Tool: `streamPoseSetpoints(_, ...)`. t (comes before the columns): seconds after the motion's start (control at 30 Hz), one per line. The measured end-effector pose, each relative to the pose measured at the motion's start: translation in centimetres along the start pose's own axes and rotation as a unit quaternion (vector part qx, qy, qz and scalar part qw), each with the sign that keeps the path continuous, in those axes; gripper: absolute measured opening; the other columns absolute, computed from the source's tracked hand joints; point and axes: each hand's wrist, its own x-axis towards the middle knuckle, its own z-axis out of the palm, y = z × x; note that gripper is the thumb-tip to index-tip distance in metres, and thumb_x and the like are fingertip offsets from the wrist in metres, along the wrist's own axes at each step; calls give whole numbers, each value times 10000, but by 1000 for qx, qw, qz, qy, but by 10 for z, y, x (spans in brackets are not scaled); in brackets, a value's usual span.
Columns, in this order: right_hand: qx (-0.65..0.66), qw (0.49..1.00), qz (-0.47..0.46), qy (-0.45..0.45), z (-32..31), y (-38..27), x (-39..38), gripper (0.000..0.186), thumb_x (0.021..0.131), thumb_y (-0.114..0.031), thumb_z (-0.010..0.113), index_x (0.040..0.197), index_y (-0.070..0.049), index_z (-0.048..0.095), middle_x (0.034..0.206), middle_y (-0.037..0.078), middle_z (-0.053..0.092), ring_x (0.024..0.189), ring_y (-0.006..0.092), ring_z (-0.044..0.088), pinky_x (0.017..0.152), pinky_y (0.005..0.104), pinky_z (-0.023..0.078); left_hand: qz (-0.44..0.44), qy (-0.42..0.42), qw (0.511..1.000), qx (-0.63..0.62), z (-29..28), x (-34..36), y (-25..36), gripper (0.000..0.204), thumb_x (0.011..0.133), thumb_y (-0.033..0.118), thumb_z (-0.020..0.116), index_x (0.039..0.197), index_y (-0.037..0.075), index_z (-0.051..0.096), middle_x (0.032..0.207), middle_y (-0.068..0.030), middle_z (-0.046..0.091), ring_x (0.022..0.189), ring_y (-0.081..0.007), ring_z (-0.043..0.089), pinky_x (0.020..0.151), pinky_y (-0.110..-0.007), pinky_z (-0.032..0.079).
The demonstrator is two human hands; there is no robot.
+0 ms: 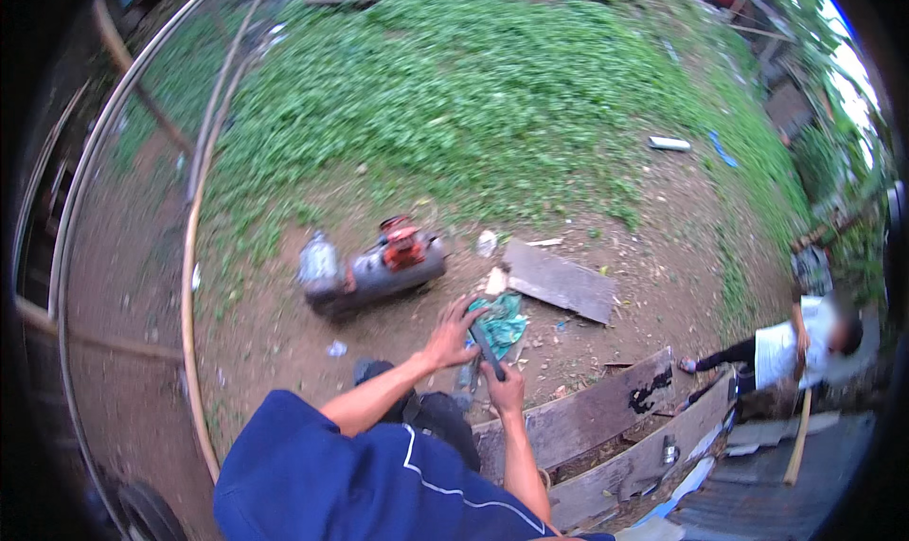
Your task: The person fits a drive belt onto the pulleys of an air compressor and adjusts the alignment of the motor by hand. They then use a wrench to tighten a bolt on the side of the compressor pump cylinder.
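Observation:
Out in front of me I hold a dark, narrow bar-shaped object point(487, 352); its exact kind is not plain. My left hand point(453, 337) is closed on its far end. The near end sits in my right hand point(507, 390), whose fingers are wrapped round it. Just beyond the bar, a crumpled green cloth point(504, 325) lies on the dirt. To the left of it rests a dark cylindrical tank point(379, 281) with an orange-red machine part point(402, 243) on top. A clear plastic bottle point(319, 259) is at the tank's left end.
A flat grey board point(561, 281) lies beyond the cloth. Long wooden planks point(597, 401) stand at lower right, with a small metal can point(670, 449) on one. At far right is a person point(781, 352) with a pale wooden stick point(800, 437). Bent poles point(194, 257) rise at left.

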Motion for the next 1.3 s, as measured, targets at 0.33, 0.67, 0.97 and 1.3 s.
streamPoseSetpoints(0.33, 64, 986, -61, -140, 186, -128, -22, 406, 850, -307, 692, 619, -4, 549, 514, -2, 433, 514, 88, 362, 475, 299, 278, -236, 145, 959, -54, -194, -213, -168, 263, 778, 235, 756, 822, 14, 621, 757, -136, 628, 697, -273, 617, 641, -377, 475)
streamPoseSetpoints(0.67, 577, 750, 60, -318, 400, -292, -33, 478, 941, -360, 538, 561, -103, 404, 487, -10, 330, 442, 112, 290, 466, 303, 249, -461, 274, 840, -81, -371, -382, -232, 363, 868, 388, 685, 914, 30, 648, 705, -102, 624, 655, -190, 576, 637, -345, 465)
streamPoseSetpoints(0.97, 656, 635, 177, -367, 514, -408, 19, 603, 952, -533, 448, 508, -135, 361, 418, -23, 227, 376, 119, 196, 421, 289, 201, -459, 463, 730, -208, -434, -460, -302, 344, 957, 267, 599, 1155, -12, 568, 869, -46, 624, 849, -147, 634, 762, -296, 511)
streamPoseSetpoints(1.3, 631, 676, 361, -123, 626, -408, 151, 454, 923, -543, 531, 744, -127, 495, 515, -49, 320, 424, 92, 293, 417, 266, 246, -523, 402, 707, -254, -526, -347, -445, 373, 961, 246, 586, 1252, 24, 514, 890, -43, 609, 621, -77, 522, 531, -234, 420)
